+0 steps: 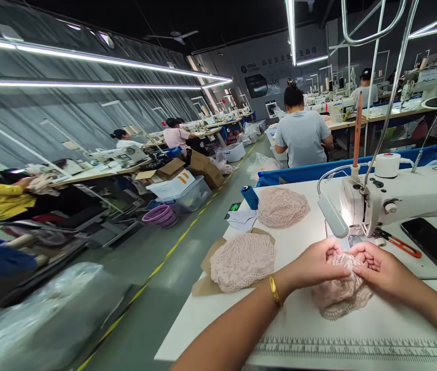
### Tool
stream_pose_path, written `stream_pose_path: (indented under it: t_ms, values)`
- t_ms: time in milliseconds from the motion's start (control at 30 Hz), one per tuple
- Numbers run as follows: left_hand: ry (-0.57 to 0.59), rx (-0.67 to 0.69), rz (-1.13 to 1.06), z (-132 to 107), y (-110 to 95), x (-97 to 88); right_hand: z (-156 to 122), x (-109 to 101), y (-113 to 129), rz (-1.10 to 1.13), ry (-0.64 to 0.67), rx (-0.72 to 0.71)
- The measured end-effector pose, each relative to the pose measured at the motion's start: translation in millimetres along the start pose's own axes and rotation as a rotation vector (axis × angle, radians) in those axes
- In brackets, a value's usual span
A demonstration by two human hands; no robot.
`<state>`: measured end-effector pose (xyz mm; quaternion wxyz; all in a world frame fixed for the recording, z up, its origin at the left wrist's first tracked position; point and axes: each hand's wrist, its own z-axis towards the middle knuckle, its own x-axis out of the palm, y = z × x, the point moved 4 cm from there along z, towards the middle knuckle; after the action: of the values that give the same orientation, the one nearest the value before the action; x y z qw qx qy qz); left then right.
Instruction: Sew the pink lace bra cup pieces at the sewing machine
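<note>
My single view looks out from my head, facing forward and down: my left hand [329, 264] and right hand [377, 264] show close, right of centre, over the desk [299, 320], aisle [183, 278] and far wall [226, 67] beyond.

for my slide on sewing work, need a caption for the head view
Left hand and right hand holding pale lace before a white sewing machine.

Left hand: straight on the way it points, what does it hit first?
Likely the right hand, facing the left hand across the lace piece both hold; the gap's depth is unclear.
</note>
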<state>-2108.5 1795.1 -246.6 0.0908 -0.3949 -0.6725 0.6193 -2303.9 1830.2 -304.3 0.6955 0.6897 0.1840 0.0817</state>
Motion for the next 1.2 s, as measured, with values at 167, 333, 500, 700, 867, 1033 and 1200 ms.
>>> stream_pose_path:
  t_ms: [167, 333, 500, 700, 867, 1033, 1200]
  values:
    - [-0.109, 0.039, -0.049, -7, 3, 16.3, -11, 1, 7, 0.072, -0.085, 0.009]
    - [0.045, 0.003, -0.296, -24, -2, 24.7, -16, 9, 4, 0.297, 0.054, 0.081]
    - [-0.149, 0.053, -0.151, -11, 13, 25.3, -16, 4, 19, -0.344, -0.115, -0.188]
    - [-0.295, 0.325, 0.044, -12, 14, 27.8, -25, 9, 40, -0.558, -0.211, -0.552]
    - [-0.406, 0.669, 0.247, -23, 7, 29.9, -27, 11, 38, -0.553, -0.175, -0.589]
    - [-0.452, 0.799, 0.379, -31, 1, 35.1, -30, 13, 45, -0.589, -0.161, -0.677]
    - [-0.488, 0.785, 0.401, -33, 2, 35.7, -32, 14, 47, -0.588, -0.169, -0.726]
